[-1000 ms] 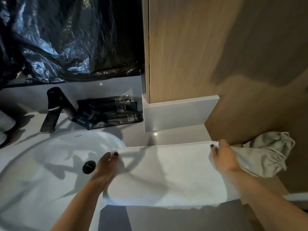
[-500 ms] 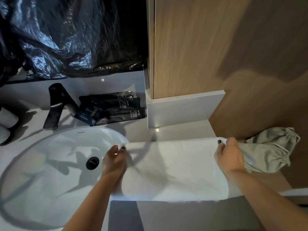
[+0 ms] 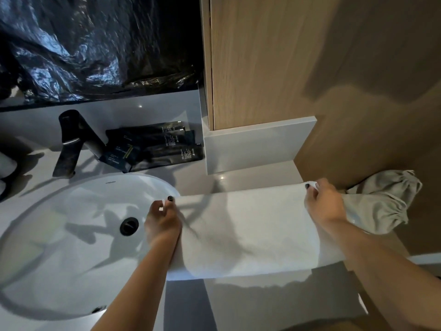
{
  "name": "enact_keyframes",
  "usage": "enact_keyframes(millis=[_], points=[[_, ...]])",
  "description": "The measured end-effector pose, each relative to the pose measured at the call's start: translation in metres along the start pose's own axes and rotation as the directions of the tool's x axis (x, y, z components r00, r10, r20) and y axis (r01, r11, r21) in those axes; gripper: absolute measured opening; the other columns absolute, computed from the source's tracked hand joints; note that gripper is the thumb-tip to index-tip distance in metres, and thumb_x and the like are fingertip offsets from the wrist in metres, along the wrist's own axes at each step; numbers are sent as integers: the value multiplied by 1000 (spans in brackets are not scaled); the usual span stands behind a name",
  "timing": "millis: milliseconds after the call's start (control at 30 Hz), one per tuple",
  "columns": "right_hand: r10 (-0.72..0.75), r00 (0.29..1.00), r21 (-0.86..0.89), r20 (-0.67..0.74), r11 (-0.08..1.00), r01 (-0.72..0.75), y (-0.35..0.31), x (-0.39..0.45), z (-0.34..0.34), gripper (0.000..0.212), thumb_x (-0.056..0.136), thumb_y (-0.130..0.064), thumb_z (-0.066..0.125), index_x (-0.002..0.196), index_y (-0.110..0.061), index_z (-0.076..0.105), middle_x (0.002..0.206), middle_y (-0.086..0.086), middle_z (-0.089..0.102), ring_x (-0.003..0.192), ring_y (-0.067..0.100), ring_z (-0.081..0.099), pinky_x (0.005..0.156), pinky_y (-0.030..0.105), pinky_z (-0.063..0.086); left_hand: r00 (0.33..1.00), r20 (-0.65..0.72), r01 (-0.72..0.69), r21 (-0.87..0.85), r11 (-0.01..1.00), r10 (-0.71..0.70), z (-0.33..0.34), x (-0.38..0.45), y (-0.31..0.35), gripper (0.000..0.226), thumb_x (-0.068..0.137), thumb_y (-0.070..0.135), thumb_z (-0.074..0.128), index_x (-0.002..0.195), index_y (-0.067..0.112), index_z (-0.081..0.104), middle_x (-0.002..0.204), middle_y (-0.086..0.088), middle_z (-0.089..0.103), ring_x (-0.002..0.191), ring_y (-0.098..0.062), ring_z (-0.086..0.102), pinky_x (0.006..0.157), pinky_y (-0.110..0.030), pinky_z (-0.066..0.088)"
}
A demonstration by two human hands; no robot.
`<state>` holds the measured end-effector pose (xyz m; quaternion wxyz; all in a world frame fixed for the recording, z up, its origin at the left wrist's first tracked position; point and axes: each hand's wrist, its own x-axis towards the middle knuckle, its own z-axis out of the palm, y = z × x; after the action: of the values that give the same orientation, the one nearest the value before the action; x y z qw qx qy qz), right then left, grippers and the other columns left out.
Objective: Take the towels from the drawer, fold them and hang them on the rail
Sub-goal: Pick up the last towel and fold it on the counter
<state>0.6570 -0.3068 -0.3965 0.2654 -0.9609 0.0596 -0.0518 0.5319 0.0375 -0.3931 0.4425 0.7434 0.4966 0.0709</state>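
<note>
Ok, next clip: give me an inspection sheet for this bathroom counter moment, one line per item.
Surface: pale counter with an oval white sink set in it; dark drain.
Job's things: one white towel stretched flat, its left end over the sink's rim; no rail or drawer in view.
Clutter: dark sachets piled behind the sink beside the dark tap; a grey drawstring bag at the towel's right end.
Grippers: left hand pinches the towel's far left corner; right hand pinches its far right corner.
Cables: nothing seen.
Surroundings: wood panelling on the right; crumpled black plastic sheet above the tap.
</note>
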Motion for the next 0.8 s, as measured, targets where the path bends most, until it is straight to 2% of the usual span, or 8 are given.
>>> enact_keyframes(millis=[100,167,267,367,433,500,667,800], points=[[64,998,12,22,998,-64,-12,-7,-6,9,91,-10,57,96,-4,52,103,23,58,85,38,58,69,33,39,998,46,-54,207,977,45,-7,-2,10,39,99,37,44,137,26,45,130,-15,60,118,-37,55,93,-42,40],[14,999,-47,-37,999,-16,-24,-16,-11,28,86,-5,60,113,1,56,121,24,53,105,43,55,83,42,44,968,46,-248,305,920,246,-12,-15,17,53,99,32,49,148,21,34,149,-11,45,136,-32,42,108,-45,32],[-428,894,-57,-130,904,424,-52,-46,-15,44,73,12,59,114,0,67,128,21,58,120,38,54,101,43,39,741,169,-665,319,675,650,-6,-56,22,58,97,25,57,149,8,37,152,-14,41,141,-31,38,114,-45,30],[-719,686,-11,109,690,724,-76,-87,2,44,77,4,55,118,-2,69,135,17,58,130,33,51,109,45,40,525,412,-845,353,401,745,16,-89,13,61,96,23,59,149,3,38,155,-20,35,145,-37,29,116,-52,26],[-661,656,-26,364,697,717,-83,-104,19,49,91,-8,52,140,-8,53,154,9,40,147,27,27,120,47,23,540,563,-837,441,326,626,28,-92,3,65,104,37,35,158,14,8,165,-13,2,152,-30,-3,122,-47,0],[-575,666,-73,476,728,681,-81,-107,30,55,103,-23,36,156,-17,24,164,0,13,151,18,-2,123,41,-2,567,605,-818,495,293,559,33,-85,-10,63,102,50,10,154,28,-18,163,-2,-21,147,-21,-28,120,-42,-18],[-444,740,-251,505,745,618,-59,-86,33,69,92,-62,-5,150,-30,-23,161,-9,-22,147,13,-27,120,40,-16,596,577,-795,523,309,559,25,-64,-20,75,90,73,3,151,39,-23,161,4,-29,145,-18,-34,119,-46,-18],[-341,818,-337,463,786,518,-36,-71,25,79,89,-70,-7,151,-25,-25,161,-7,-24,146,12,-29,118,39,-20,698,509,-714,541,444,503,4,-42,-28,86,81,87,10,149,46,-22,160,6,-30,146,-17,-31,121,-48,-10]])
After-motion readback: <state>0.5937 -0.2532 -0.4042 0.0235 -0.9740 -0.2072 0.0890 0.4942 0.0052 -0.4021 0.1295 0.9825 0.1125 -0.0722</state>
